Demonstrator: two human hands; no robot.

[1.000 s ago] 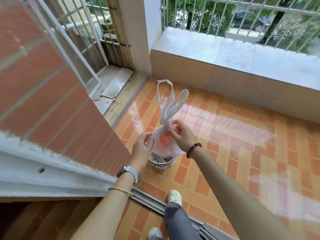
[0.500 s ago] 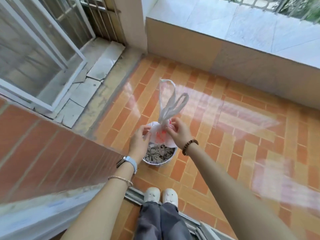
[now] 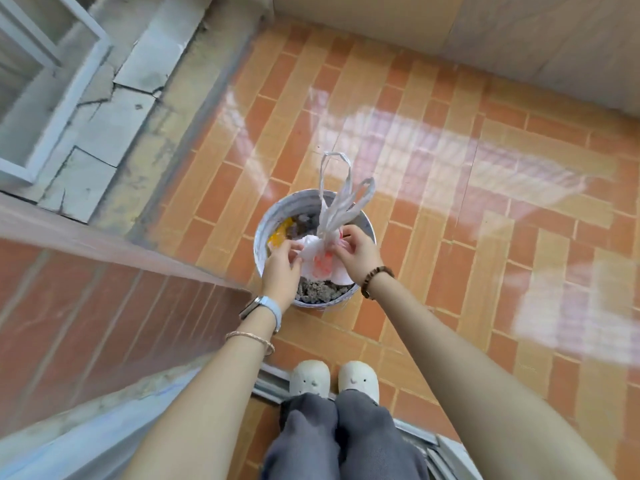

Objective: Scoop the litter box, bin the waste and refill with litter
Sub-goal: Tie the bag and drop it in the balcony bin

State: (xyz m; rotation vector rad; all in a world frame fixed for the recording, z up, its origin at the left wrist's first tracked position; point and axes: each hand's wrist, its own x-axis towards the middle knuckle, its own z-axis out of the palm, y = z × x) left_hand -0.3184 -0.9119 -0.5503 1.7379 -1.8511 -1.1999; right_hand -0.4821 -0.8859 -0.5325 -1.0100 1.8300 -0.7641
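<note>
Head view: 2 white shoes (image 3: 332, 379) nearest, at the door track. Left hand (image 3: 282, 268) and right hand (image 3: 356, 252) each pinch the knotted white plastic bag (image 3: 322, 263) over the round white bin (image 3: 277, 216) on the orange tiled floor (image 3: 467, 271). The bag's 2 handle loops point far.

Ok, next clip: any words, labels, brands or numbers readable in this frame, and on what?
Nothing legible.
Red print on the knotted white plastic bag: too blurred to read.
Round white bucket: no lettering visible.
Cream slippers: face marks only, no text.
</note>
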